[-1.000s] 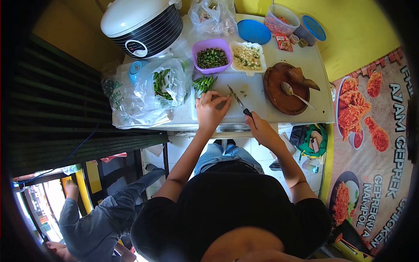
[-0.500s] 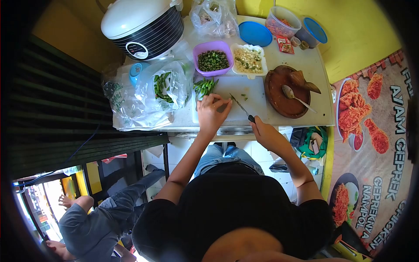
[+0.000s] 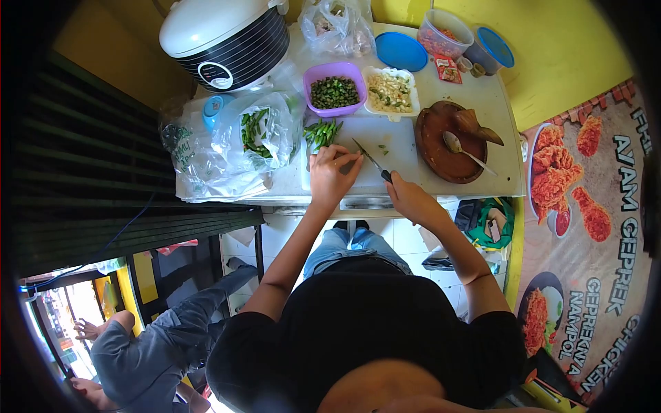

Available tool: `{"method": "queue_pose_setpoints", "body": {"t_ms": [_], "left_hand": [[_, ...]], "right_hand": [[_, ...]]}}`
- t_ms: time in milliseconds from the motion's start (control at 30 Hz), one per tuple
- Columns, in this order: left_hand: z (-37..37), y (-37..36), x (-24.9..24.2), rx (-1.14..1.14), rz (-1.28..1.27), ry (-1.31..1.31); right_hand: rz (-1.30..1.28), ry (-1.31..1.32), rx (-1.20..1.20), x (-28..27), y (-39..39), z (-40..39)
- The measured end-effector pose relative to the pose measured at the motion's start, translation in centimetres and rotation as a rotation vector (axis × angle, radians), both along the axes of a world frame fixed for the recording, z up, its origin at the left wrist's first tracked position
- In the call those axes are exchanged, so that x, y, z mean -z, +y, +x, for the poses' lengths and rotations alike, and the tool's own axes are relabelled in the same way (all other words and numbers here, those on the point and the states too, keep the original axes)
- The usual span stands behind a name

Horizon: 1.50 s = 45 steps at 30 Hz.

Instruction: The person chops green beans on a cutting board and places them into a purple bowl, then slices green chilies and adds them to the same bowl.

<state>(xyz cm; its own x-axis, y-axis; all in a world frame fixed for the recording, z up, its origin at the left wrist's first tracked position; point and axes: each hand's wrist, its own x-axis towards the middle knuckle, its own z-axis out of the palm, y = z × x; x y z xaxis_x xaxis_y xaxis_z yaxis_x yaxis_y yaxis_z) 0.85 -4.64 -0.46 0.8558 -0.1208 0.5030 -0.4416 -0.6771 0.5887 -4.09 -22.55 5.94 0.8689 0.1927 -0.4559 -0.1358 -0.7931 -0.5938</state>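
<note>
My right hand (image 3: 412, 199) grips a small knife (image 3: 372, 158) by its dark handle. The blade slants up and left over the white cutting board (image 3: 406, 144), its edge close to my left fingertips. My left hand (image 3: 332, 175) rests on the board with fingers bent and pinched together; what they hold, if anything, is too small to make out. Just beyond that hand lies a pile of whole green chilies (image 3: 321, 133). A few small cut green pieces (image 3: 383, 149) lie on the board right of the blade.
Behind the board stand a purple tub (image 3: 336, 110) of chopped green pieces and a white tray (image 3: 413, 113) of pale chopped food. A stone mortar (image 3: 441, 172) with pestle and spoon is at right. Plastic bags (image 3: 227, 165) and a rice cooker (image 3: 231, 51) are left. Another person (image 3: 148, 358) sits lower left.
My right hand and the knife have shifted a little left and up, bringing the blade nearer my left fingers. My left hand has barely moved.
</note>
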Motion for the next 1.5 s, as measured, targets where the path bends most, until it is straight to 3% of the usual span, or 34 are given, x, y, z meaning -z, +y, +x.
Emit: {"method": "queue_pose_setpoints", "body": {"t_ms": [367, 433, 667, 1133, 1500], "left_hand": [[0.2, 0.1, 0.2, -0.042, -0.079, -0.042], [0.2, 0.1, 0.5, -0.04, -0.097, -0.061], [-0.1, 0.0, 0.6, -0.04, -0.091, -0.071], [-0.1, -0.2, 0.4, -0.028, -0.15, -0.024], [-0.1, -0.2, 0.1, -0.045, -0.119, -0.029]], "right_hand": [[0.035, -0.082, 0.042, 2.0, -1.1, -3.2], [0.121, 0.033, 0.109, 1.7, -1.0, -2.8], [0.262, -0.06, 0.133, 1.1, -0.8, -2.1], [-0.057, -0.224, -0.009, 2.8, -0.5, -2.4], [0.013, -0.135, -0.025, 2.6, -0.3, -0.8]]}}
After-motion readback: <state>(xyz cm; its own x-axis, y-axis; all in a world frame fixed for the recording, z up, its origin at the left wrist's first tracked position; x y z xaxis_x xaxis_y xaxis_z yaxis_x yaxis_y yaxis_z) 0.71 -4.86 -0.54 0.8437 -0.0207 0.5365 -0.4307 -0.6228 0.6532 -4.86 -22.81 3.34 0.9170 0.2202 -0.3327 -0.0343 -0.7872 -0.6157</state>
